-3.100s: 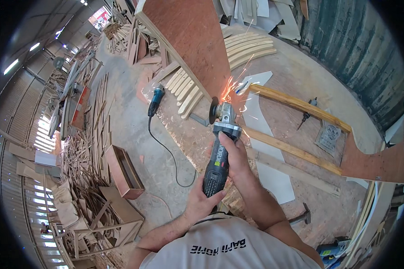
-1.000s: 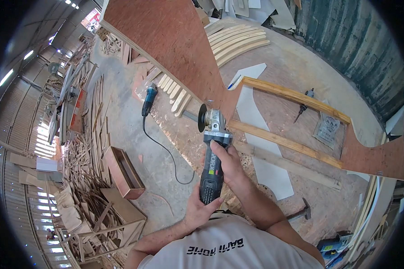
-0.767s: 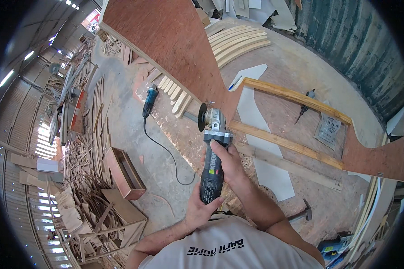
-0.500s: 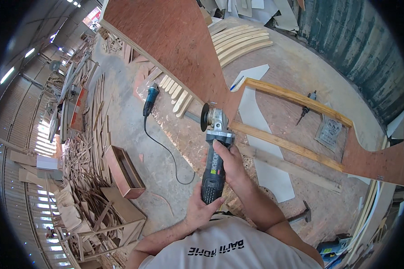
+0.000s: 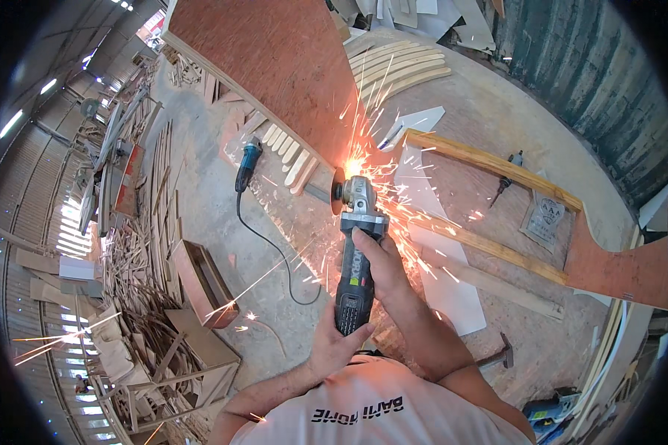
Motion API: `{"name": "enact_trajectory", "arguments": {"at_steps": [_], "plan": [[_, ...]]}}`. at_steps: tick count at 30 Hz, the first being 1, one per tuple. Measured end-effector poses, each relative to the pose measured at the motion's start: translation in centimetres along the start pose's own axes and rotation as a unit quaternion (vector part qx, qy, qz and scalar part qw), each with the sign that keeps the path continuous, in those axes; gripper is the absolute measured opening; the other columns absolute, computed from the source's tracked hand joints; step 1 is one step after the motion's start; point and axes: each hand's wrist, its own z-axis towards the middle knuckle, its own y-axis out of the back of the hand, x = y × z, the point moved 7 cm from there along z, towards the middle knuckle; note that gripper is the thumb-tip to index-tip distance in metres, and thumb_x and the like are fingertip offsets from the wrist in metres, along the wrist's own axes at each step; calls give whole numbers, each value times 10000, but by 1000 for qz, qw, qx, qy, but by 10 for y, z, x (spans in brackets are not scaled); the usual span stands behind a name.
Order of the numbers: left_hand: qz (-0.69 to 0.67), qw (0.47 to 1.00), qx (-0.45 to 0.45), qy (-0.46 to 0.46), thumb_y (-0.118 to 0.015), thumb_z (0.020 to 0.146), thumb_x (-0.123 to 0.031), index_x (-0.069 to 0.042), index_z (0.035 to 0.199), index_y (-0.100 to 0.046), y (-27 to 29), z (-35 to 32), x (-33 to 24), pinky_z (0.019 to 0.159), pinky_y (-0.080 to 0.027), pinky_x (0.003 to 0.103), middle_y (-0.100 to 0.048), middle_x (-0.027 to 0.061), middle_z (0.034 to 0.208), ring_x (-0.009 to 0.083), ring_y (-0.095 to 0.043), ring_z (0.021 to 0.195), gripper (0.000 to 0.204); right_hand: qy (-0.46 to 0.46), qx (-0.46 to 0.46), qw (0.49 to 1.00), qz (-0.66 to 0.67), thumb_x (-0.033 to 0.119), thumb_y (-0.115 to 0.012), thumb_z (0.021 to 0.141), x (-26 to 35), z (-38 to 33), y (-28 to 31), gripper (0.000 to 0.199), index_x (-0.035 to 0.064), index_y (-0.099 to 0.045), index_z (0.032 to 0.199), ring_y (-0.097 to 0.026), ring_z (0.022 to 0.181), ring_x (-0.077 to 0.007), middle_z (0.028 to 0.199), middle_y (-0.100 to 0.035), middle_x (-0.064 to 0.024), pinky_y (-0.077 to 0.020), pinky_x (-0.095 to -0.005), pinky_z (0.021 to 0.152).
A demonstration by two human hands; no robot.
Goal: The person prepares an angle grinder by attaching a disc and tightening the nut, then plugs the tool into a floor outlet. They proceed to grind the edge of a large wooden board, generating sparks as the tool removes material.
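Observation:
An angle grinder, dark with a silver head, is held in both of my hands. My left hand wraps the rear of its body. My right hand grips it just behind the head, thumb along the top. The grinder's disc meets the corner of a reddish plywood panel, and bright sparks spray out from there. The exact contact point is hidden by the glare. From that corner a wooden frame with two rails stretches off to the right.
A second power tool with a trailing cord lies at left. A drill and a plastic bag are within the frame. A hammer lies near my right arm. Curved wooden strips are stacked beyond; an open wooden box sits left.
Sparks now fly from the disc, where none showed before, and orange light falls on my shirt and the panel. The grinder and both hands have barely shifted.

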Motion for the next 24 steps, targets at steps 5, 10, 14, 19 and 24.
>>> {"name": "enact_trajectory", "arguments": {"at_steps": [5, 10, 14, 19, 24], "plan": [[25, 1000, -1, -14, -784, 817, -217, -10, 1217, -452, -1, 5, -15, 698, -475, 296, -565, 54, 890, 119, -541, 788, 559, 5, -1, 1000, 8, 284, -629, 937, -4, 7, 7, 311, 23, -578, 1098, -656, 659, -170, 818, -654, -87, -559, -314, 581], [86, 995, -9, -40, -788, 802, -149, 17, 1227, -466, 1, 3, -20, 734, -500, 280, -609, 29, 909, 109, -578, 829, 558, -18, 4, 1000, 3, 298, -633, 934, -8, 6, 11, 334, 24, -567, 1114, -655, 660, -170, 808, -653, -90, -556, -307, 591], [4, 1000, -11, -20, -784, 798, -137, 14, 1230, -473, -5, -4, -7, 789, -494, 281, -619, 44, 991, 109, -580, 872, 553, -12, 10, 1000, -12, 305, -638, 930, -9, -4, 8, 344, 27, -564, 1117, -664, 675, -176, 829, -657, -96, -563, -310, 603], [6, 1000, 2, 1, -784, 811, -175, 1, 1270, -439, -6, -2, -7, 774, -477, 295, -570, 44, 958, 126, -536, 849, 600, -11, 22, 1000, -3, 309, -647, 924, -5, -2, 8, 362, 23, -562, 1130, -679, 701, -195, 863, -661, -109, -572, -320, 619], [3, 1000, -6, -24, -784, 812, -182, 0, 1271, -433, -7, 2, -6, 748, -480, 287, -569, 36, 944, 123, -540, 826, 606, -23, 8, 1000, -5, 307, -648, 924, 1, -1, 4, 366, 13, -560, 1125, -682, 705, -204, 883, -664, -119, -575, -327, 619]]}}
